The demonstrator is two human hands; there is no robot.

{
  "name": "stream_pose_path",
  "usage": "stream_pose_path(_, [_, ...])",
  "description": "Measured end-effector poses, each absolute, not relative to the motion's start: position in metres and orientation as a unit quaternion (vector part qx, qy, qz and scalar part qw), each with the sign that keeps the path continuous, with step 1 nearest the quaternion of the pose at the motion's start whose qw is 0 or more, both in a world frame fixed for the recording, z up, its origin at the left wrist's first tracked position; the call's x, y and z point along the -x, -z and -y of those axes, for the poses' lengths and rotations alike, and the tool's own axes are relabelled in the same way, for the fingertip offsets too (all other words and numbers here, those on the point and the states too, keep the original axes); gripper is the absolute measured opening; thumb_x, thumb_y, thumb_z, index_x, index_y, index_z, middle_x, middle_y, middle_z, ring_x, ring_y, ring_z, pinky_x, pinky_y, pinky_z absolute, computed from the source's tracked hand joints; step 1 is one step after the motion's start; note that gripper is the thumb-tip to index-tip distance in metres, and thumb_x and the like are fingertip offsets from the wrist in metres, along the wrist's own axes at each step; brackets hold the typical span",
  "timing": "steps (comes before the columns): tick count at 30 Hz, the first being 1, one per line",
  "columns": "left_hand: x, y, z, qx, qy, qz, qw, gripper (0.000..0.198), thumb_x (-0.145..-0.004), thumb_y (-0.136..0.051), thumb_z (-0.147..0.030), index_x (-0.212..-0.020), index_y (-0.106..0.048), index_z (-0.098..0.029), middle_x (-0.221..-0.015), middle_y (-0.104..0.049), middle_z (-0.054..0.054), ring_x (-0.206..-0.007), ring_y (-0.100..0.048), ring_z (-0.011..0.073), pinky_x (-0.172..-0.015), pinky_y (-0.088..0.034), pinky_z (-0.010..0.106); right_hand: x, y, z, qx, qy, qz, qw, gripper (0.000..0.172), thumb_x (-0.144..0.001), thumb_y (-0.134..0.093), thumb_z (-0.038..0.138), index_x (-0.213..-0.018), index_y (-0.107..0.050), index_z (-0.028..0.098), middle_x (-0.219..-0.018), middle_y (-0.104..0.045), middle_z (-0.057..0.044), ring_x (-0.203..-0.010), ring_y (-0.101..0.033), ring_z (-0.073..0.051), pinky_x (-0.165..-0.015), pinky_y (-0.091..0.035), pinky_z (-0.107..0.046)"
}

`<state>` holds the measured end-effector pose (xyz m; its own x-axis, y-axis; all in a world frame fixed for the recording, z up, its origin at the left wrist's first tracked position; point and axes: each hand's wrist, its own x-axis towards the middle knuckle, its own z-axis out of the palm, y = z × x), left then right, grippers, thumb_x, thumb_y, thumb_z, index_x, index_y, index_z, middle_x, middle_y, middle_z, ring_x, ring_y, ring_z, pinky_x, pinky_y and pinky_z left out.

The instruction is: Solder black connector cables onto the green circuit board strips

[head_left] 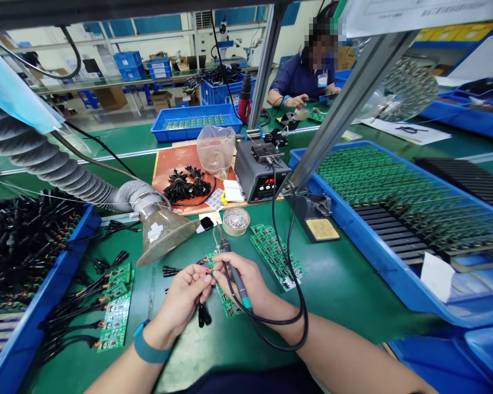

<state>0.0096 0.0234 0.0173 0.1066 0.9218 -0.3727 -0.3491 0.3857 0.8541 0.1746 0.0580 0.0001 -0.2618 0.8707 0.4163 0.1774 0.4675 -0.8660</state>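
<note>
Along the left edge, blue bin [59, 279]: heaped with black cables [20, 241], likely set there for the left arm's reach; its wall bounds the work area on this side.
Wired boards [117, 309]: laid in a column, black leads pointing left, probably so the cables lie clear of the hands.
Extraction hood [160, 238]: mouth turned toward the work, presumably to draw fumes; its rim limits room beyond the left hand.
Left hand [187, 295]: thumb and fingers pinching coloured wires [208, 271], apparently to steady them at the board.
Circuit board [230, 309]: on the green bench [340, 290], beneath and between both hands, partly hidden by them.
Round tin [235, 221]: just beyond the board, near the iron's tip.
Right hand [246, 273]: grasping a soldering iron [237, 280], tip aimed away, seemingly so the fingertips can meet the left's.
Loose boards [277, 257]: flat, right of that hand, narrowing its sideways room.
Iron cord [306, 320]: looped across the right forearm; wide swings could snag it.
Iron stand [312, 213]: beyond the forearm, likely for easy parking; bare bench lies in front.
Right-side tray [394, 295]: rows of upright boards; its near wall bounds that bare stretch.
</note>
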Motion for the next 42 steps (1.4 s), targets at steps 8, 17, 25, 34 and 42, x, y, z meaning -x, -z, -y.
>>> stream_pose_path(8, [-0.009,-0.014,-0.02,-0.392,-0.455,-0.513,0.614,0.047,-0.069,-0.09,-0.05,-0.085,-0.063,-0.016,-0.068,-0.073,0.003,-0.058,-0.06,0.0108,-0.059,-0.046,0.022,-0.175,-0.004,-0.056,0.391,-0.452,0.662,0.453,0.014,-0.09,-0.061,0.023,-0.103,-0.067,0.022,-0.075,-0.069,0.001,-0.057,-0.062,-0.011,-0.053,-0.05,-0.02])
stream_pose_path(17, [-0.016,-0.017,-0.015,-0.393,-0.478,-0.541,0.57,0.049,-0.076,-0.081,-0.06,-0.086,-0.06,-0.017,-0.057,-0.065,-0.001,-0.043,-0.041,0.0066,-0.044,-0.029,0.019,-0.176,-0.012,-0.055,0.399,-0.539,0.6,0.436,0.019,-0.086,-0.066,0.028,-0.104,-0.065,0.021,-0.077,-0.068,0.001,-0.06,-0.062,-0.011,-0.053,-0.049,-0.02])
stream_pose_path(25, [-0.017,-0.017,-0.015,-0.387,-0.484,-0.553,0.557,0.052,-0.074,-0.081,-0.063,-0.086,-0.06,-0.017,-0.056,-0.064,-0.001,-0.041,-0.037,0.0057,-0.041,-0.026,0.019,-0.174,-0.006,-0.055,0.402,-0.495,0.629,0.445,0.023,-0.084,-0.066,0.023,-0.106,-0.067,0.022,-0.08,-0.073,-0.001,-0.062,-0.067,-0.012,-0.057,-0.053,-0.021])
stream_pose_path(34, [-0.016,-0.019,-0.016,-0.387,-0.486,-0.558,0.551,0.053,-0.075,-0.08,-0.064,-0.087,-0.06,-0.016,-0.058,-0.065,-0.001,-0.042,-0.039,0.0059,-0.042,-0.027,0.019,-0.174,-0.012,-0.054,0.418,-0.485,0.625,0.447,0.022,-0.085,-0.065,0.024,-0.107,-0.066,0.022,-0.079,-0.07,0.0,-0.059,-0.063,-0.011,-0.051,-0.049,-0.019])
stream_pose_path(42, [-0.017,-0.019,-0.014,-0.393,-0.493,-0.561,0.536,0.045,-0.077,-0.081,-0.057,-0.083,-0.062,-0.017,-0.059,-0.065,-0.001,-0.042,-0.043,0.0066,-0.042,-0.031,0.019,-0.173,-0.006,-0.054,0.408,-0.473,0.638,0.449,0.021,-0.087,-0.063,0.024,-0.107,-0.066,0.022,-0.078,-0.069,0.0,-0.057,-0.062,-0.01,-0.049,-0.048,-0.018])
